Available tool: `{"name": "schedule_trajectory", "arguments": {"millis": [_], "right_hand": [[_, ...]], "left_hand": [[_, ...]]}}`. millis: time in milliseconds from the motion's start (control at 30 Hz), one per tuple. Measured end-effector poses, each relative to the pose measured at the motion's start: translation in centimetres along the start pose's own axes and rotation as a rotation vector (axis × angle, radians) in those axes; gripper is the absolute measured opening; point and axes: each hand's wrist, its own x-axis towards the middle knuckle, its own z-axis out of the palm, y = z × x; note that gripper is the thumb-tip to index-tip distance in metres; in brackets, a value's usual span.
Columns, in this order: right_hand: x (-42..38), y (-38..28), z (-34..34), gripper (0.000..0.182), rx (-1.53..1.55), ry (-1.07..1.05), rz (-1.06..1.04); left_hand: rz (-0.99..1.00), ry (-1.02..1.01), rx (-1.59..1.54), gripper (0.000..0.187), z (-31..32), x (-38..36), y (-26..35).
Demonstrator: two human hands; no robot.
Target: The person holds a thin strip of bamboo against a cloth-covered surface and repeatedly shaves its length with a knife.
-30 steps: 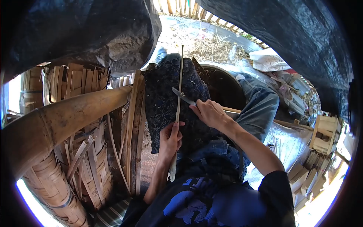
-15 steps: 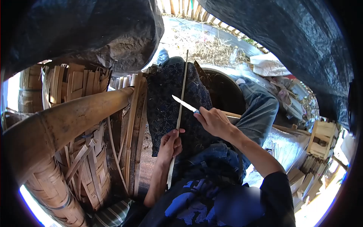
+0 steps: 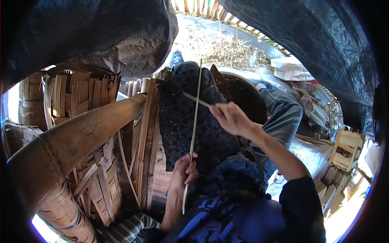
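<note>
My left hand [image 3: 184, 173] is closed around the lower part of a long thin bamboo strip [image 3: 195, 117], which points up and away from my lap. In my right hand [image 3: 235, 118] is a knife [image 3: 196, 99], its blade blurred and lying across the upper half of the strip, with the tip out to the left. Beneath both, a dark patterned cloth [image 3: 174, 109] covers my leg. The strip's lower end runs down past my left wrist toward my shirt.
A thick bamboo pole [image 3: 93, 123] slants in from the left, beside woven bamboo baskets [image 3: 60, 206] and upright slats [image 3: 146, 141]. Dark plastic sheeting [image 3: 308, 44] hangs overhead. A round dark basin [image 3: 245, 95] stands beyond my right hand. Dry straw [image 3: 227, 50] lies farther off.
My right hand and the knife have moved slightly up the strip, and the blade is now blurred. My left hand still grips the strip, a little lower in view.
</note>
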Motion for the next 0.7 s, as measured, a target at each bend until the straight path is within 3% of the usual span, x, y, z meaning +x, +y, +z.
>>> {"name": "schedule_trajectory", "arguments": {"millis": [33,67,133,233,367,500,567,600,700], "right_hand": [[-1.6,-1.3,-0.1,0.045,0.065,-0.052,0.035],[-2.5,-1.8,-0.1,0.045,0.127,-0.1,0.073],[-3.0,-1.8,0.5,0.045,0.059,-0.092,0.076],[-2.6,-1.7,1.3,0.044,0.007,-0.082,0.096],[-1.2,-2.3,1.5,0.045,-0.08,-0.064,0.14],[2.6,0.7,0.7,0.045,-0.159,-0.13,0.268],[5.1,5.9,1.4,0.045,-0.31,-0.14,0.098],[7.5,6.3,0.6,0.044,-0.236,-0.3,0.293],[9.3,7.3,-0.9,0.044,-0.158,-0.14,0.239]], "left_hand": [[-0.06,-0.004,-0.195,0.027,0.0,0.2,0.0],[-0.063,0.0,-0.199,0.027,-0.3,0.5,-0.2],[-0.148,-0.192,-0.547,0.027,-1.0,1.2,-0.7],[-0.17,-0.311,-0.751,0.027,-1.4,1.2,-0.7],[-0.122,-0.295,-0.82,0.027,-0.9,0.4,-0.9],[-0.118,-0.161,-0.553,0.026,-0.8,-1.8,-1.7],[-0.094,-0.022,-0.328,0.025,-0.2,-2.8,-1.5],[-0.082,-0.023,-0.331,0.025,0.2,-3.0,-1.3],[0.022,-0.011,0.19,0.025,1.0,-2.8,-0.3]]}}
